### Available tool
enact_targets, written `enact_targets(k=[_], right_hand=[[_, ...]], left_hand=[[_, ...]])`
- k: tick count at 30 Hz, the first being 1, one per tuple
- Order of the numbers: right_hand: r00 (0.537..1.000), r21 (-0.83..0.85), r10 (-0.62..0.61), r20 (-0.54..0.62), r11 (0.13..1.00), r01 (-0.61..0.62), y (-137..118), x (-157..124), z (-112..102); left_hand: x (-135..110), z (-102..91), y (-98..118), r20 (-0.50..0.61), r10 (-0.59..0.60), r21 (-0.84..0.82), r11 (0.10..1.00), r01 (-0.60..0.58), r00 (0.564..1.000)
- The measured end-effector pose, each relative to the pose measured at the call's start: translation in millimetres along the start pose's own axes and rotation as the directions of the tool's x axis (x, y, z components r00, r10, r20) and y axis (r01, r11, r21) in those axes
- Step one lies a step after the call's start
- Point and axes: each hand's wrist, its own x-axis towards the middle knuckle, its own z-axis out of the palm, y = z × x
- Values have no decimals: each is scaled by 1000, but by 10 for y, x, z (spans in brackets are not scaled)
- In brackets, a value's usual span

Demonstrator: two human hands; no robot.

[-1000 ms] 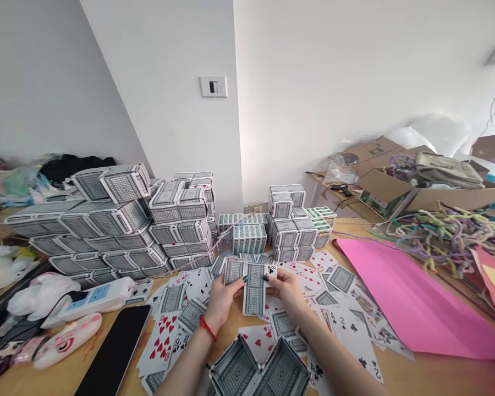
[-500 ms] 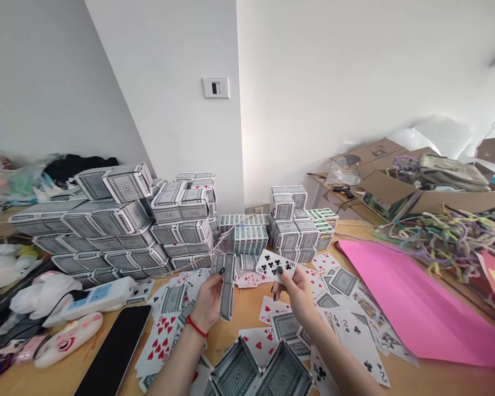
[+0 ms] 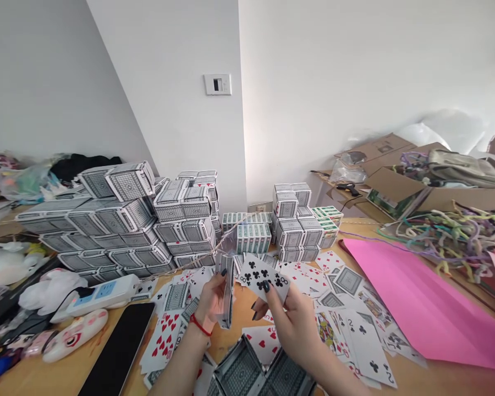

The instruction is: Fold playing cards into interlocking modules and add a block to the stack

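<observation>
My left hand (image 3: 213, 300) is closed on folded grey-backed playing cards (image 3: 226, 286), held edge-on above the table. My right hand (image 3: 287, 319) pinches a black clubs card (image 3: 264, 276) face up, close to the right of the folded cards. Below my wrists sits a box shape made of grey-backed cards (image 3: 251, 375). Loose cards (image 3: 346, 313) lie scattered on the wooden table (image 3: 437, 379) around both hands.
Stacks of card-built boxes (image 3: 127, 220) rise at the left and centre back, with a smaller stack (image 3: 297, 225) to the right. A black phone (image 3: 117, 352) and a white power strip (image 3: 94, 291) lie left. Pink paper (image 3: 412, 302), pipe cleaners (image 3: 441, 231) and cardboard boxes (image 3: 416, 187) fill the right.
My right hand pulled the clubs card away from the grey-backed cards, turned it face up, then brought it back towards the left hand. The left hand turned its cards edge-on.
</observation>
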Motion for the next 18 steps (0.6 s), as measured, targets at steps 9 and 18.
enact_targets(k=[9, 18], right_hand=[[1000, -83, 11, -3, 996, -11, 56, -23, 51], [1000, -41, -5, -31, 999, 3, 110, -21, 42]], left_hand=[[10, 47, -49, -17, 66, -12, 998, -66, 998], [-6, 44, -51, -25, 70, 3, 998, -70, 997]])
